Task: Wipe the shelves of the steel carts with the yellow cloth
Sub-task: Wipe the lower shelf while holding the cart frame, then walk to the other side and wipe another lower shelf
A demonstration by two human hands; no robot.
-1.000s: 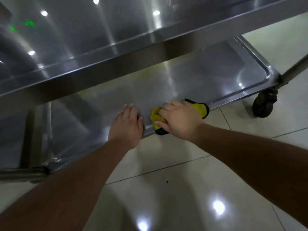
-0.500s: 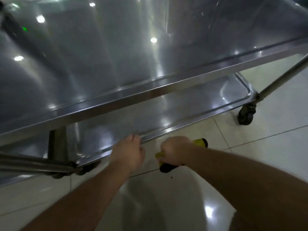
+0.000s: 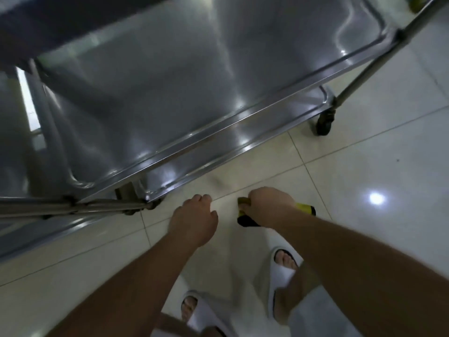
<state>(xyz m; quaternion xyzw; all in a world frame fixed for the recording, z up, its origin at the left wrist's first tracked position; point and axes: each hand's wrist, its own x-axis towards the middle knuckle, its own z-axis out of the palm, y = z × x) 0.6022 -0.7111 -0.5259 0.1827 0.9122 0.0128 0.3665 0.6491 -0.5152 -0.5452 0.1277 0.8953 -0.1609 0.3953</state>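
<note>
Both of your hands have come off the bottom shelf and now hang over the floor tiles in front of the steel cart point(image 3: 218, 98). Your left hand point(image 3: 194, 220) holds nothing, fingers loosely curled. Your right hand point(image 3: 269, 205) is fisted around the yellow cloth point(image 3: 305, 208), whose black-edged ends stick out either side. Beyond your knuckles sits the cart's shelf rim; a caster point(image 3: 324, 122) stands right. Below, your white slippers point(image 3: 283, 276) show.
</note>
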